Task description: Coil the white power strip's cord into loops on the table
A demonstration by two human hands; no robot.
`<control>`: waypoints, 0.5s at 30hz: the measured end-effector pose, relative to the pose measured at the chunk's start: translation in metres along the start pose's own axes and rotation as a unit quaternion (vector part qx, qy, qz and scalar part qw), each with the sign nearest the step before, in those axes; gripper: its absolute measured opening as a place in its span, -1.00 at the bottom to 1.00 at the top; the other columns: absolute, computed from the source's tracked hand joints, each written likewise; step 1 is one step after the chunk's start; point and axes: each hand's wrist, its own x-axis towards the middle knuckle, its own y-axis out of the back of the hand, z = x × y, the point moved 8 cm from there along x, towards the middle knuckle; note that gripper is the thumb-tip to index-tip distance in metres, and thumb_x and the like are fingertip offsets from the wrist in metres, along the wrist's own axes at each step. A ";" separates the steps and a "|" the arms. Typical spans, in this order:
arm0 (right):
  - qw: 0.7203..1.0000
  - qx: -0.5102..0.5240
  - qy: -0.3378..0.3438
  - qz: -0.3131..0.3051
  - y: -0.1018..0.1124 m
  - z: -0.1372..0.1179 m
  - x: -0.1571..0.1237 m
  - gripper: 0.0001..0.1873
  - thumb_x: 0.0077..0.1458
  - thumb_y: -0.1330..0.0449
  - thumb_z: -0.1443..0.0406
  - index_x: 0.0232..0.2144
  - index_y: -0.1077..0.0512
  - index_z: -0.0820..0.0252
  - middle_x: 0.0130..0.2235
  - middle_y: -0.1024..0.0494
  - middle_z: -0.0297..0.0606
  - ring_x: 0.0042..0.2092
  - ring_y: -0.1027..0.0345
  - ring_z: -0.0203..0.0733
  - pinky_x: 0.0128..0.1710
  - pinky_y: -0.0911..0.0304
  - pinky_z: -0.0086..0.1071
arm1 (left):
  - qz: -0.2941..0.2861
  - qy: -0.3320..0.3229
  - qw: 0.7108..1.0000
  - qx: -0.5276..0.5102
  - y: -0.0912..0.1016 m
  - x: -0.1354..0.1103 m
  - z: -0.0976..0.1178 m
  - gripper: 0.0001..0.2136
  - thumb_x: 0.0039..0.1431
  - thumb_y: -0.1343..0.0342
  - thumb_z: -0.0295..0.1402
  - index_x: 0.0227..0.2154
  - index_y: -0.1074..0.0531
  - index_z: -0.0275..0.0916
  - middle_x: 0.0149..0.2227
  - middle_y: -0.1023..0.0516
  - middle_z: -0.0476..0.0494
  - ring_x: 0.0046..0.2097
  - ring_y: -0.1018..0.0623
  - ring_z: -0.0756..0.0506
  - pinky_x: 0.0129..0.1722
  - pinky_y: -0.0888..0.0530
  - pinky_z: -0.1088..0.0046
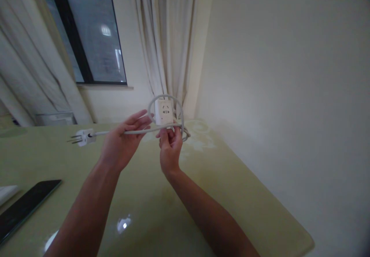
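A white power strip [165, 111] with a socket face turned towards me is held up above the table. Its light grey power cord [138, 132] loops around it and runs left to a white three-pin plug [86, 137] with bare metal pins. My left hand [125, 135] has its fingers stretched towards the strip, while the cord passes through the crook of its thumb. Below the strip, my right hand [170, 145] is closed, with thumb and fingers pinching the strip's lower end and the cord there. The exact contact under those fingers is partly hidden.
The glossy greenish table [150, 203] spreads beneath my arms, its right edge beside a plain wall [274, 95]. At the left lie a dark flat device [29, 207] and part of a white object [7, 192]. Curtains [170, 37] and a window [92, 29] are behind.
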 end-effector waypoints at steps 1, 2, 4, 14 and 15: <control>1.000 0.002 0.006 0.002 0.001 -0.003 0.000 -0.65 0.36 -0.19 0.07 0.06 -0.38 0.12 -0.37 -0.47 -0.39 -0.38 -0.32 -0.28 -0.37 -0.26 -0.43 | -0.020 0.004 1.000 -0.003 -0.005 -0.001 -0.002 -0.61 0.06 -0.14 -0.43 -0.05 -0.66 -0.29 0.07 -0.67 -0.36 0.16 -0.60 -0.28 0.15 -0.56 0.17; 1.000 0.000 0.014 0.004 0.002 -0.006 -0.001 -0.66 0.36 -0.20 0.08 0.05 -0.40 0.12 -0.38 -0.46 -0.40 -0.38 -0.32 -0.28 -0.36 -0.26 -0.43 | -0.028 -0.004 1.000 0.000 -0.008 -0.002 -0.001 -0.63 0.06 -0.13 -0.43 -0.07 -0.66 -0.29 0.05 -0.68 -0.34 0.13 -0.62 -0.27 0.16 -0.55 0.16; 1.000 -0.016 0.022 0.001 0.002 -0.009 -0.003 -0.72 0.36 -0.20 0.11 -0.01 -0.45 0.14 -0.40 -0.45 -0.41 -0.37 -0.33 -0.28 -0.34 -0.28 -0.43 | -0.016 -0.048 0.999 0.010 -0.009 -0.004 0.003 -0.69 0.05 -0.14 -0.43 -0.14 -0.66 -0.28 -0.10 -0.70 -0.26 -0.01 -0.66 -0.19 0.09 -0.56 0.25; 0.995 -0.033 -0.063 -0.069 -0.011 0.012 0.001 -0.57 0.35 -0.15 -0.02 -0.01 -0.56 0.15 -0.40 -0.44 -0.37 -0.37 -0.27 -0.27 -0.37 -0.27 -0.45 | 0.073 -0.068 0.984 0.146 0.000 -0.011 0.004 -0.59 -0.03 -0.37 -0.35 -0.07 -0.47 -0.18 -0.51 -0.57 0.06 -0.47 -0.58 -0.07 -0.43 -0.45 0.48; 0.993 -0.047 -0.066 -0.086 -0.013 0.011 0.002 -0.53 0.37 -0.13 -0.04 0.06 -0.56 0.14 -0.40 -0.42 -0.38 -0.38 -0.27 -0.26 -0.38 -0.27 -0.45 | 0.070 -0.050 0.985 0.148 -0.001 -0.011 0.003 -0.53 -0.06 -0.39 -0.36 -0.04 -0.46 -0.19 -0.50 -0.59 0.05 -0.48 -0.57 -0.07 -0.43 -0.44 0.48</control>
